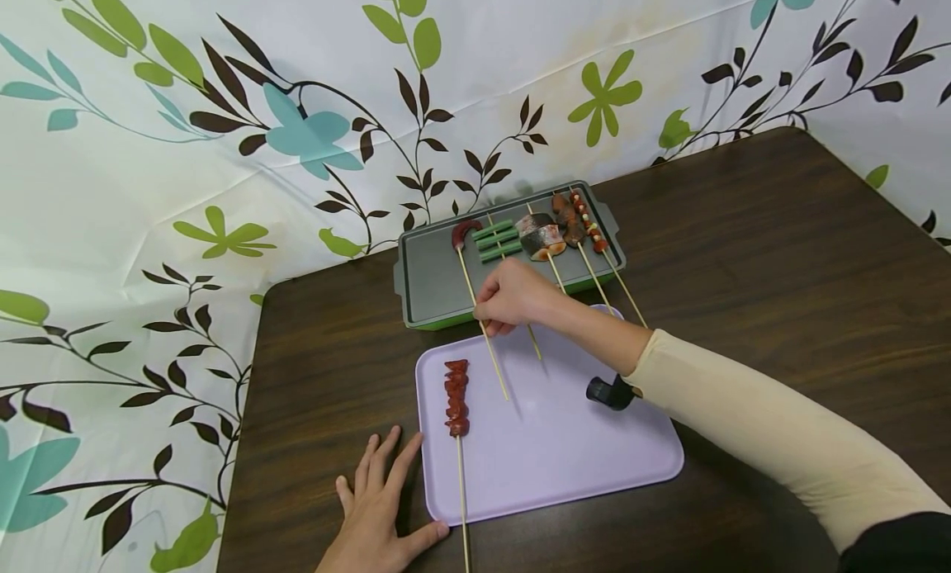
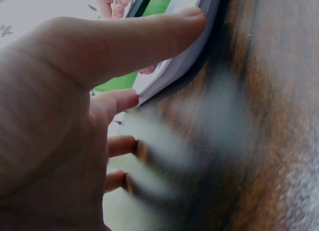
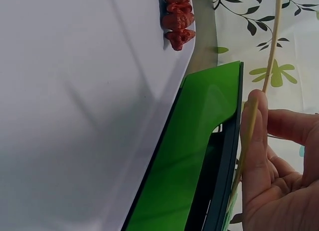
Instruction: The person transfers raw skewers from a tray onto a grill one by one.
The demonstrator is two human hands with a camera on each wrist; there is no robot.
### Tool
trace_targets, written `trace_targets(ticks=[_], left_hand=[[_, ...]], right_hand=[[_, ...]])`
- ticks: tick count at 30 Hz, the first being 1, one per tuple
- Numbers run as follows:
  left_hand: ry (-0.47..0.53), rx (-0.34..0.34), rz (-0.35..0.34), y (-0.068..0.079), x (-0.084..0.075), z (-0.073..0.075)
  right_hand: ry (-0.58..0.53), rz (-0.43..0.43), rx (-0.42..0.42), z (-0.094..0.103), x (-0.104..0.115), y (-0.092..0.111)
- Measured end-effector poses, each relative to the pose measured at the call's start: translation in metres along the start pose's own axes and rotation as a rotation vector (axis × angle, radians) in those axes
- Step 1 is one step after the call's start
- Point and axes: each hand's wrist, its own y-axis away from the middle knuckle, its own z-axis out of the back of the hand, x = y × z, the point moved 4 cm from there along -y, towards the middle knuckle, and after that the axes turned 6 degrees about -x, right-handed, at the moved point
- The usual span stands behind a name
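My right hand (image 1: 518, 294) pinches the stick of a skewer (image 1: 493, 360) between thumb and fingers. At its far end a dark red curled piece (image 1: 465, 231) lies over the left part of a green-sided grill with a grey plate (image 1: 431, 288). The right wrist view shows the stick crossing the fingers (image 3: 256, 161) beside the grill's green side (image 3: 199, 116). My left hand (image 1: 377, 507) is spread at the near left corner of a lilac tray (image 1: 565, 474), with thumb and index fingertip right at its edge. One skewer of red chunks (image 1: 456, 400) lies along the tray's left side.
On the grill lie skewers of green stalks (image 1: 496, 241), a fish-like chunk (image 1: 540, 236), brown pieces (image 1: 568, 220) and small red and white pieces (image 1: 589, 222), sticks toward me. A black wrist-camera part (image 1: 611, 393) hangs over the tray. Behind the wooden table (image 1: 743, 309) rises a leaf-patterned cloth (image 1: 475, 86).
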Motion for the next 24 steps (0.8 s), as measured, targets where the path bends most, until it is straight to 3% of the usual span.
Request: trace_targets(ticks=[6,18,24], left_hand=[[0.003,0.001,-0.004,-0.0003,0.0003,-0.0009],[0.011,0.004,-0.009,0.0006,-0.0006,0.0005],[0.007,0.015,0.000,0.0002,-0.0008,0.0009]], right_hand=[[-0.011,-0.010,-0.028,-0.0019,0.0003,-0.0018],[0.115,0.064,-0.093,-0.0017,0.0037,-0.0014],[0.129,0.060,-0.110,-0.0027,0.0032,-0.0012]])
